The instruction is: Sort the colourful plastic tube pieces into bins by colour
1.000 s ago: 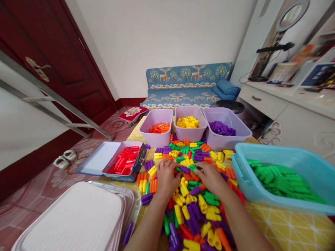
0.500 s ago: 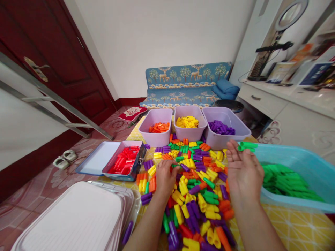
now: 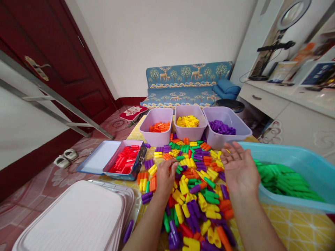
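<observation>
Red door (image 3: 65,52) and deer-patterned sofa (image 3: 183,96) stand beyond the teal tub (image 3: 290,200), which I take as my landmark on the yellow-clothed worktop (image 3: 282,230). Loose plastic pieces (image 3: 184,188) in yellow, purple, green, orange and red spread to the left of that tub; green ones lie inside it. Past the tub's far left corner sit an orange-filled bin (image 3: 157,138), a yellow-filled bin (image 3: 190,134) and a purple-filled bin (image 3: 225,139), and well to its left lies a hinged case (image 3: 98,157) holding red ones.

Beside the tub's left end the right hand (image 3: 242,172) is spread palm up, its grip released with nothing in it. Farther left of the tub, the left hand (image 3: 165,177) curls low over the spread, fingertips at a green piece (image 3: 179,169); I cannot tell whether its grip has closed on it.

I'd judge these pieces light, stiff and hard to break, a little slick, best pinched across the tubes' sides. Behind the tub, on the white cabinet (image 3: 288,115), a blue-panelled carton (image 3: 315,74) shows pale lettering too blurred to read; I can make out no brand.
</observation>
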The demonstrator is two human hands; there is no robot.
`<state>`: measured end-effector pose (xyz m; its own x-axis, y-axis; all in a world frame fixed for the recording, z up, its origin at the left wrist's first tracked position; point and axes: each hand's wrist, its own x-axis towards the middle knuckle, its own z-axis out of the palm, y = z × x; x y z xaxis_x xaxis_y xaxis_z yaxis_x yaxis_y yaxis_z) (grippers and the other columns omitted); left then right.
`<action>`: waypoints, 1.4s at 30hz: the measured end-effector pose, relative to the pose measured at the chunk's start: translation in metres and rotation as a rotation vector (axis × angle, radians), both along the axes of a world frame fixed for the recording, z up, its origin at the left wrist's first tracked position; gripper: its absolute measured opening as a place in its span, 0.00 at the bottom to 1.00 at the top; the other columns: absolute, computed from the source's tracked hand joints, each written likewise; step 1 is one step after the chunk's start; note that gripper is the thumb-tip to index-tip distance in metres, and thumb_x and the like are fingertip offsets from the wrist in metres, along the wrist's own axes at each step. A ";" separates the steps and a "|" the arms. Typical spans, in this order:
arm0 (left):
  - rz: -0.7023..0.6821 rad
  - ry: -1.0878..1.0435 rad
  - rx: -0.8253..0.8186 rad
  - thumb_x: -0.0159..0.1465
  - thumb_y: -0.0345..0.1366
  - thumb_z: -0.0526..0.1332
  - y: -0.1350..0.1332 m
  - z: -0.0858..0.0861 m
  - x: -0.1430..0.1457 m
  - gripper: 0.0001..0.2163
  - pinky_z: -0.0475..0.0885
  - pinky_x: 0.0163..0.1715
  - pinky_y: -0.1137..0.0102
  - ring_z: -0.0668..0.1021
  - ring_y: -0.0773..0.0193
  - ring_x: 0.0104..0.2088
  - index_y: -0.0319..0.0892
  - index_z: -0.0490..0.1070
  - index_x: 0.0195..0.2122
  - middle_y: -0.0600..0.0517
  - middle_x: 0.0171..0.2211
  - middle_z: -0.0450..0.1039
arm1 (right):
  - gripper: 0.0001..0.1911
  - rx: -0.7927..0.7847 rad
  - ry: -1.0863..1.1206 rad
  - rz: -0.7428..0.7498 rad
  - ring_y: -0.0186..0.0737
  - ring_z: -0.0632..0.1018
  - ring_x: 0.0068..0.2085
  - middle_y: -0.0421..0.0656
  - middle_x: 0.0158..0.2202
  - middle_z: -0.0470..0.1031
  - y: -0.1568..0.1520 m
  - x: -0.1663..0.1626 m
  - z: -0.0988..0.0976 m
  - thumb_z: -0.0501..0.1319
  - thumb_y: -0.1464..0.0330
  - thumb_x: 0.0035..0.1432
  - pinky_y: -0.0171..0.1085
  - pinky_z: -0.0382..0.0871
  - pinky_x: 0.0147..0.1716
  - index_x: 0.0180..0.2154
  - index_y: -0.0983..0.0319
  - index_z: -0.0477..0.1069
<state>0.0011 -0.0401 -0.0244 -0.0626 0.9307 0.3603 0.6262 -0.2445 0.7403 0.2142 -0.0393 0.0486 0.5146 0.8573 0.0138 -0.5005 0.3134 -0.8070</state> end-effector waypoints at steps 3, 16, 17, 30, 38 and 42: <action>0.013 -0.022 0.010 0.66 0.41 0.54 -0.001 0.002 0.000 0.13 0.68 0.43 0.65 0.77 0.59 0.39 0.42 0.75 0.39 0.48 0.36 0.78 | 0.15 -0.059 -0.201 0.075 0.37 0.77 0.33 0.42 0.33 0.78 0.003 -0.002 -0.007 0.61 0.56 0.54 0.37 0.70 0.35 0.38 0.60 0.72; 0.026 0.234 0.026 0.63 0.42 0.58 -0.002 0.003 0.002 0.12 0.64 0.52 0.58 0.72 0.55 0.49 0.48 0.74 0.45 0.49 0.48 0.73 | 0.30 -0.208 -1.742 0.197 0.51 0.64 0.61 0.49 0.63 0.61 0.023 0.000 -0.080 0.54 0.72 0.56 0.51 0.57 0.60 0.61 0.64 0.60; 0.007 0.269 0.014 0.62 0.42 0.59 -0.003 0.004 0.002 0.13 0.63 0.52 0.57 0.72 0.54 0.50 0.49 0.74 0.47 0.49 0.49 0.72 | 0.30 -0.212 -1.758 0.212 0.52 0.64 0.61 0.48 0.63 0.60 0.022 -0.001 -0.078 0.54 0.72 0.55 0.51 0.57 0.60 0.61 0.63 0.60; -0.107 0.340 -0.046 0.58 0.40 0.62 -0.004 0.007 0.003 0.18 0.58 0.54 0.54 0.70 0.52 0.52 0.51 0.71 0.51 0.50 0.50 0.73 | 0.27 -0.169 -1.754 0.439 0.51 0.72 0.51 0.50 0.48 0.73 0.020 -0.007 -0.063 0.58 0.71 0.52 0.49 0.65 0.52 0.56 0.59 0.68; -0.073 0.308 -0.043 0.56 0.38 0.64 -0.002 0.003 0.003 0.19 0.59 0.54 0.53 0.72 0.52 0.50 0.49 0.72 0.50 0.49 0.48 0.73 | 0.25 -0.047 -1.583 0.540 0.49 0.76 0.49 0.48 0.48 0.77 0.019 -0.013 -0.061 0.61 0.66 0.53 0.48 0.67 0.50 0.54 0.57 0.70; -0.087 0.229 -0.039 0.56 0.35 0.64 -0.002 0.001 0.002 0.19 0.60 0.55 0.54 0.73 0.54 0.50 0.48 0.71 0.51 0.49 0.48 0.74 | 0.24 -0.003 -1.562 0.538 0.50 0.77 0.48 0.47 0.47 0.78 0.016 -0.022 -0.051 0.61 0.63 0.55 0.48 0.68 0.48 0.55 0.55 0.70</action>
<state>0.0031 -0.0417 -0.0230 0.0980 0.9424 0.3198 0.7567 -0.2793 0.5911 0.1926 -0.0236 -0.0029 -0.3314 0.9225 0.1978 0.7007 0.3810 -0.6032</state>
